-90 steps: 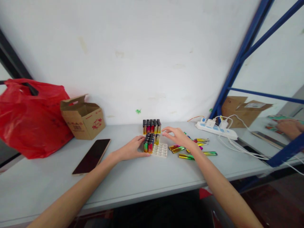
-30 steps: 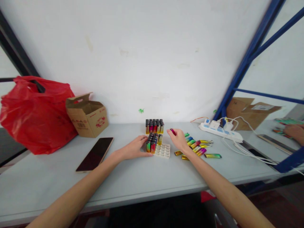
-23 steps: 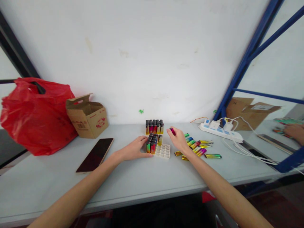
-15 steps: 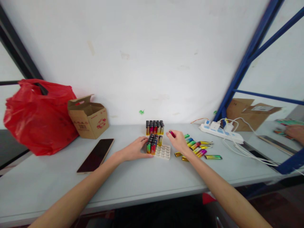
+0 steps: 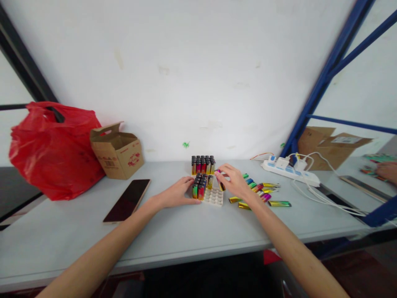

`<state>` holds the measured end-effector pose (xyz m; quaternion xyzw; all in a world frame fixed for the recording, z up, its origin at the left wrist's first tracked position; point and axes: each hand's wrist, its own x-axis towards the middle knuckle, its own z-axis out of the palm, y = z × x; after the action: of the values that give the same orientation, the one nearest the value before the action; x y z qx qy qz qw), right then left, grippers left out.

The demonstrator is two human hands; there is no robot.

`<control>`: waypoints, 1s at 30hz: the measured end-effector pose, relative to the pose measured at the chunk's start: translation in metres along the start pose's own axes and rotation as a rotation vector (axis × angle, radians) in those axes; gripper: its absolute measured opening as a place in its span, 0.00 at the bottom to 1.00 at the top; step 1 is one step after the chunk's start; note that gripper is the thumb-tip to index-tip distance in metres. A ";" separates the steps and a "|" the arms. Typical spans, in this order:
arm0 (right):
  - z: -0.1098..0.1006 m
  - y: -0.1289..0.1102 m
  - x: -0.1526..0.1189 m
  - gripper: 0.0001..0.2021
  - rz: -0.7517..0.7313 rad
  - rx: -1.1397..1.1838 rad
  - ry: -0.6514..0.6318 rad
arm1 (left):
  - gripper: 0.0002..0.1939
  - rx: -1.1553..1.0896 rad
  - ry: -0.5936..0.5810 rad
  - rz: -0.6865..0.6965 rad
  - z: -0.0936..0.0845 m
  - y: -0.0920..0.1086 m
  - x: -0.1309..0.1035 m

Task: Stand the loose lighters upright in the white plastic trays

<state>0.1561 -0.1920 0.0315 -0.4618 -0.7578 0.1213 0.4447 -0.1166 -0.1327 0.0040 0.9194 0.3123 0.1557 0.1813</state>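
A white tray point(image 5: 214, 197) with round cells lies in front of me, its left cells filled with upright colourful lighters point(image 5: 199, 189). My left hand point(image 5: 177, 193) holds the tray's left side, its thumb along the front and its fingers toward the back. Between the fingertips of my right hand point(image 5: 233, 182) is a purple and gold lighter point(image 5: 220, 181), tilted over the tray's right back part. Behind the tray stands a packed block of upright lighters point(image 5: 203, 166). Loose lighters point(image 5: 270, 190) are strewn to the right, partly hidden by my right hand and wrist.
A dark phone point(image 5: 127, 200), a small cardboard box point(image 5: 119, 155) and a red plastic bag point(image 5: 57, 155) are on the left. On the right are a white power strip point(image 5: 290, 173) with cables and a blue rack post point(image 5: 319, 91). Another person's hand point(image 5: 387, 170) shows far right.
My right hand has moved slightly left with its lighter, which has come from beside the tray to over it and now points downward. My left hand stays at the tray.
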 end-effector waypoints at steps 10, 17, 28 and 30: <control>0.001 -0.004 -0.003 0.19 0.076 0.007 -0.063 | 0.43 -0.023 0.013 0.024 0.001 -0.001 -0.001; 0.008 0.009 -0.002 0.19 0.026 -0.063 -0.217 | 0.41 -0.023 0.017 0.034 0.002 -0.002 -0.001; 0.018 0.007 -0.005 0.16 -0.079 -0.105 -0.258 | 0.43 -0.021 0.010 0.016 0.002 -0.003 0.000; 0.020 0.009 -0.005 0.16 -0.084 -0.135 -0.222 | 0.44 -0.029 0.021 0.019 0.003 -0.003 0.000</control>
<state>0.1467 -0.1868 0.0114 -0.4425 -0.8273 0.1017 0.3309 -0.1169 -0.1309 0.0001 0.9179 0.3034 0.1716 0.1899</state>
